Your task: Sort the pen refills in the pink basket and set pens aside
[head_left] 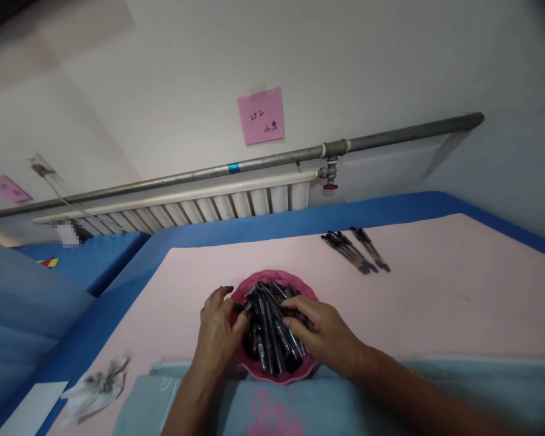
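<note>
A pink bowl [279,276] with a wavy rim stands in front of me, heaped with dark, clear-barrelled pens [267,330]. At its left edge my left hand [215,330] is closed around the rim, the thumb reaching inside over the pens; its fingertips are partly hidden. My right hand [329,332] comes over the bowl from the right. Its thumb and fingers pinch a dark pen at the top of the heap, mostly covered by the fingers. Farther right on the pink sheet, several black-capped pens [347,251] lie side by side, with two more pens [370,248] beside them.
The pink sheet [436,303] covers a blue-edged table [272,229] against the wall. A light-blue cloth [318,402] lies along the near edge. Crumpled clear plastic [97,390] and a white sheet [36,409] are at left. Behind are a radiator [236,206] and a pipe [277,158].
</note>
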A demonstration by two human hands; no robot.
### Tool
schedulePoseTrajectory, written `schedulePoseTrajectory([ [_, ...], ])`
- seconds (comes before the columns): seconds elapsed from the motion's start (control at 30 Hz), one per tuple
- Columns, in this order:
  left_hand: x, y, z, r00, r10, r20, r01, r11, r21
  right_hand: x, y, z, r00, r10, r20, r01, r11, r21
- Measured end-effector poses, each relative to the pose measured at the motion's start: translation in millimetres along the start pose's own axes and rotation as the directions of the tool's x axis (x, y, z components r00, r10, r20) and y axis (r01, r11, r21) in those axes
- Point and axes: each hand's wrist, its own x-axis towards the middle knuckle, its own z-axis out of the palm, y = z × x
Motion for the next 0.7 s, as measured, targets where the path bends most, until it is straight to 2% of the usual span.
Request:
schedulePoseTrajectory([
  [0.23, -0.9, 0.5, 1.9, 1.000, 0.015, 0.025, -0.016, 1.000, 0.013, 0.0, -0.7, -0.1, 1.000, -0.008, 0.001, 0.008, 1.000, 0.008],
  [0.4, -1.0, -0.7, -3.9, 0.994, 0.081, 0.075, -0.082, 0.997, 0.006, -0.3, 0.7, 0.6, 1.000, -0.012, -0.001, 0.012, 1.000, 0.009],
  [0.53, 0.8, -3.0, -5.1, 0.999, 0.037, 0.019, -0.037, 0.999, 0.022, -0.4, 0.8, 0.8, 1.000, -0.013, -0.001, 0.013, 1.000, 0.001],
  [0.7, 5.3, -1.6, 6.8, 1.000, -0.012, -0.009, 0.013, 0.986, 0.164, 0.3, 0.1, 1.0, 1.000, -0.020, -0.004, 0.019, 1.000, -0.007],
])
